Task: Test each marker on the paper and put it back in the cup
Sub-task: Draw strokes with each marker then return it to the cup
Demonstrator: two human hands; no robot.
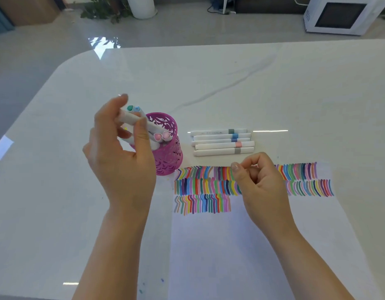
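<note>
A pink cut-out cup [169, 158] stands left of the white paper [230, 245], which carries rows of coloured test strokes [200, 187]. My left hand [120, 156] hovers over the cup's left side and grips a bundle of white markers [131, 116] with green and blue caps up; more markers with pink caps [161, 136] lie in the cup. Several white markers [223, 142] lie side by side on the table beyond the paper. My right hand [261, 187] hangs over the strokes with fingers curled, thumb against forefinger, holding nothing I can see.
The white marble table [230, 83] stretches far back and to both sides. Small ink specks [162, 279] dot it near the paper's lower left. A white microwave [341, 15] and a potted plant [107, 7] stand on the floor beyond.
</note>
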